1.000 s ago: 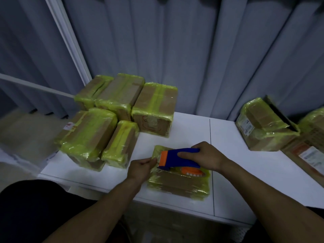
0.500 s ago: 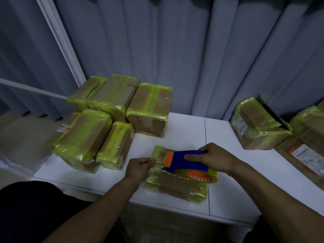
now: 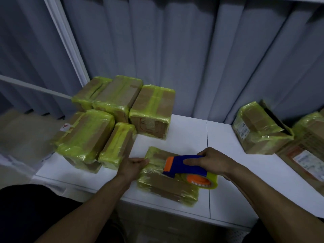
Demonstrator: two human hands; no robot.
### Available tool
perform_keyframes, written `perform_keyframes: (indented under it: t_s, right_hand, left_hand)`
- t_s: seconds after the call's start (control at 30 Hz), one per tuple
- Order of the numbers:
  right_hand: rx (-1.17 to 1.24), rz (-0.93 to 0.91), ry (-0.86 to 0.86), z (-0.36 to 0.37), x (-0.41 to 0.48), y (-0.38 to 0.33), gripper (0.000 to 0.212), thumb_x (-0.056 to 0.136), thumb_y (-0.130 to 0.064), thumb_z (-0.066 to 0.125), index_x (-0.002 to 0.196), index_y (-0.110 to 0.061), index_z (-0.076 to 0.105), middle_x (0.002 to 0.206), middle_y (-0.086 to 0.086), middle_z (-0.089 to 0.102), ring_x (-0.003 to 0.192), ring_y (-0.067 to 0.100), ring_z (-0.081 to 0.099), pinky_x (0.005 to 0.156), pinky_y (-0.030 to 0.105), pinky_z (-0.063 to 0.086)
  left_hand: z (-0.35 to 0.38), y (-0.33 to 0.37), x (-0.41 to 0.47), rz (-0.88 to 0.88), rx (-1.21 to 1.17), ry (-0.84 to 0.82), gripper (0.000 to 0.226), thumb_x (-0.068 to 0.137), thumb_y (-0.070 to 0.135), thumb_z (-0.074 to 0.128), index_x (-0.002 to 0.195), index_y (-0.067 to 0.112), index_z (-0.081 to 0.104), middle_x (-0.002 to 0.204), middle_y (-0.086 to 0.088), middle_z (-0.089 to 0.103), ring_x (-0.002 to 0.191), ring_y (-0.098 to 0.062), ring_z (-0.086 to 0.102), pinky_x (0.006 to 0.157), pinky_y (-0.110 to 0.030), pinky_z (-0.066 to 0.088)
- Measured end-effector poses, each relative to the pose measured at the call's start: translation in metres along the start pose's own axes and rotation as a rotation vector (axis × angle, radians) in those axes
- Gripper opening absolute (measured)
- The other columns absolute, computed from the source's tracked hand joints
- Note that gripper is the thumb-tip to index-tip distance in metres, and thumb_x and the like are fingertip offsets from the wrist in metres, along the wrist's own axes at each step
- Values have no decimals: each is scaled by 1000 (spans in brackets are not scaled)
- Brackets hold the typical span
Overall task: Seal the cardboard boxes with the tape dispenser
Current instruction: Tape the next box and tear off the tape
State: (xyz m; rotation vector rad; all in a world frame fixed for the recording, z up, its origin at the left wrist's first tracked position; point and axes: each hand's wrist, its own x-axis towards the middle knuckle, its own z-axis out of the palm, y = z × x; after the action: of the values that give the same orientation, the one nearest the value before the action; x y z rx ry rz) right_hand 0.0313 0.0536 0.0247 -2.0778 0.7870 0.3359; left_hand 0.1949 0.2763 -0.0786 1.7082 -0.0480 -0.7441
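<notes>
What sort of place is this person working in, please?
Probably a small parcel-packing station: taped cardboard boxes piled on a white table, a labelled parcel at the right, and a tape dispenser in the right hand.

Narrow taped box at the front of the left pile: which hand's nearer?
Left. The left hand grips the flat box at its left edge, just right of the narrow box. The right hand holds the tape dispenser farther right, over the flat box.

- Grips blue-and-orange plastic tape dispenser (image 3: pixel 185 166) with right hand (image 3: pixel 213 162), atop flat yellow-taped cardboard box (image 3: pixel 166 189) on white table (image 3: pixel 189 130).
- Holds that box's left edge with left hand (image 3: pixel 134 166).
</notes>
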Motion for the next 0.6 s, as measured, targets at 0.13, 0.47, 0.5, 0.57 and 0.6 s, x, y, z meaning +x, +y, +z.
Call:
perform_keyframes:
  t_s: [0.13,0.47,0.5,0.57,0.6]
  right_hand:
    - [-40,-2,17,11,8,-1,55,85,-59,73,91,-5,77,81,7,76,65,12,65,61,21,46]
    - [-14,9,92,13,6,6,66,79,-70,71,92,-5,77,83,9,76,67,13,67,62,24,47]
    - [-25,10,104,14,4,8,70,77,-74,69,90,-6,76,80,7,76,66,14,68,62,24,47]
    - [-20,11,115,15,-1,11,76,73,-81,66,86,-7,76,76,5,74,66,14,68,64,25,48]
    - [3,11,113,15,-6,14,76,71,-83,66,85,-9,76,75,5,75,66,14,69,65,25,49]
  left_hand:
    - [1,-5,-1,169,202,22,17,89,20,73,104,13,77,102,0,75,99,-16,70,95,-39,54]
    - [7,-6,-26,454,1227,-457,100,85,82,35,156,28,-10,156,16,-29,142,-15,-36,121,-43,-9]
    - [8,-8,-26,498,1305,-451,109,79,88,33,156,27,-13,156,14,-31,142,-15,-36,120,-44,-9]
    - [10,-13,-27,574,1368,-418,110,81,84,41,157,25,-13,158,9,-29,143,-17,-33,121,-46,-5]
    - [11,-15,-26,617,1361,-401,109,82,81,42,157,25,-13,160,7,-26,143,-18,-31,122,-46,-1]
